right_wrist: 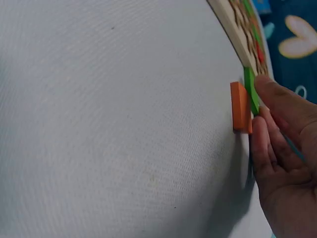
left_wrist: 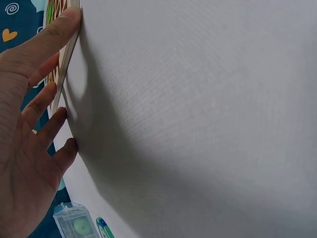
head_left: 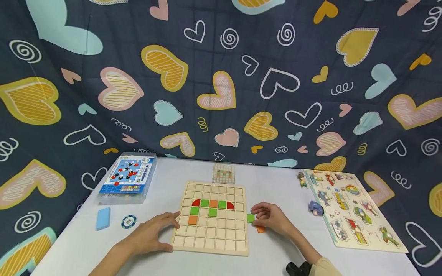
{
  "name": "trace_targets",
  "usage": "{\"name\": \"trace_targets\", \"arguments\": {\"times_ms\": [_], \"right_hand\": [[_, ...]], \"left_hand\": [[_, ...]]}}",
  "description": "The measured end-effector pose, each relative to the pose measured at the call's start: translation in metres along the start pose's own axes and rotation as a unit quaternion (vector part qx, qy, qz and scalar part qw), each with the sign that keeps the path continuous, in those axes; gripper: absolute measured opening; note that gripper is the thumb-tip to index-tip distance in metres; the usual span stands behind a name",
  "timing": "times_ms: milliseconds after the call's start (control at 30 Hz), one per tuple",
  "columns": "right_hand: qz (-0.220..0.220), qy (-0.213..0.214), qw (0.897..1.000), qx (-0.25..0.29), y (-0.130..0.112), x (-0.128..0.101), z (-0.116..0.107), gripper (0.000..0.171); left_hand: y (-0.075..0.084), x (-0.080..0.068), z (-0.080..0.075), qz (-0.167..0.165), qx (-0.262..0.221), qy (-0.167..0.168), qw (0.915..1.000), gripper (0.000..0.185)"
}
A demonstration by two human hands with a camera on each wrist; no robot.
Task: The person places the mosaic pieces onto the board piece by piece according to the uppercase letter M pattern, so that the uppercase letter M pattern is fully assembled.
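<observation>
A square wooden grid board (head_left: 210,251) lies on the table, with several green, orange and red tiles in its upper cells. My left hand (head_left: 150,234) rests along the board's left edge, its thumb by the near corner; the left wrist view shows the thumb (left_wrist: 71,13) against the rim. Just right of the board, my right hand (head_left: 272,217) has bent fingers at a green square tile (head_left: 250,218). An orange tile (head_left: 260,229) lies partly under that hand. In the right wrist view the thumb meets the green tile (right_wrist: 251,91); whether it is pinched is unclear.
Behind the board lies a small pattern card (head_left: 223,173). To the left are a boxed set (head_left: 127,178), a blue block (head_left: 103,218) and a round chip (head_left: 129,221). On the right are a picture puzzle board (head_left: 352,209) and small figures (head_left: 315,207).
</observation>
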State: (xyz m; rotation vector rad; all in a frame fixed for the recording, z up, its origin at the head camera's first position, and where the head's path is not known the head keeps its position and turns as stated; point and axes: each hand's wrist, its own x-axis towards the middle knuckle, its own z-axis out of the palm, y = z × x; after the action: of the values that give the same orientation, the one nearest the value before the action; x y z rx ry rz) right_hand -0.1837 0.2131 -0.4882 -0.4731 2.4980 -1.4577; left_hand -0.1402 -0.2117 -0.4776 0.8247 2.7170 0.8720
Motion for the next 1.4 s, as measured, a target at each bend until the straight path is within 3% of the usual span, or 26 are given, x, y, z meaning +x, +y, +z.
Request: {"name": "trace_targets", "arguments": {"times_ms": [100, 233, 367, 567, 833, 1067, 1400], "right_hand": [[-0.008, 0.018, 0.999, -0.042, -0.003, 0.003, 0.003, 0.033], [-0.021, 0.072, 0.995, -0.071, -0.002, 0.007, 0.003, 0.029], [-0.002, 0.111, 0.993, -0.047, 0.002, 0.011, 0.001, 0.031], [0.017, 0.131, 0.991, -0.006, 0.005, 0.010, -0.001, 0.031], [0.095, 0.228, 0.969, 0.003, -0.003, 0.002, 0.015, 0.029], [0.091, 0.246, 0.965, 0.017, -0.012, -0.003, 0.026, 0.028], [0.065, 0.219, 0.972, 0.050, -0.024, -0.002, 0.044, 0.029]], "left_hand": [[0.000, 0.000, -0.001, 0.005, 0.005, 0.004, 1.0000, 0.051], [0.000, 0.001, -0.001, 0.003, 0.004, 0.003, 1.0000, 0.051], [0.000, 0.000, 0.000, -0.003, 0.001, -0.001, 1.0000, 0.051], [0.000, 0.000, 0.001, -0.001, 0.000, 0.003, 1.0000, 0.049], [0.000, 0.000, 0.002, 0.007, 0.001, 0.008, 0.9999, 0.049], [0.001, -0.001, 0.002, 0.003, 0.003, 0.009, 1.0000, 0.048], [0.001, 0.000, 0.001, 0.000, -0.002, 0.005, 1.0000, 0.049]]}}
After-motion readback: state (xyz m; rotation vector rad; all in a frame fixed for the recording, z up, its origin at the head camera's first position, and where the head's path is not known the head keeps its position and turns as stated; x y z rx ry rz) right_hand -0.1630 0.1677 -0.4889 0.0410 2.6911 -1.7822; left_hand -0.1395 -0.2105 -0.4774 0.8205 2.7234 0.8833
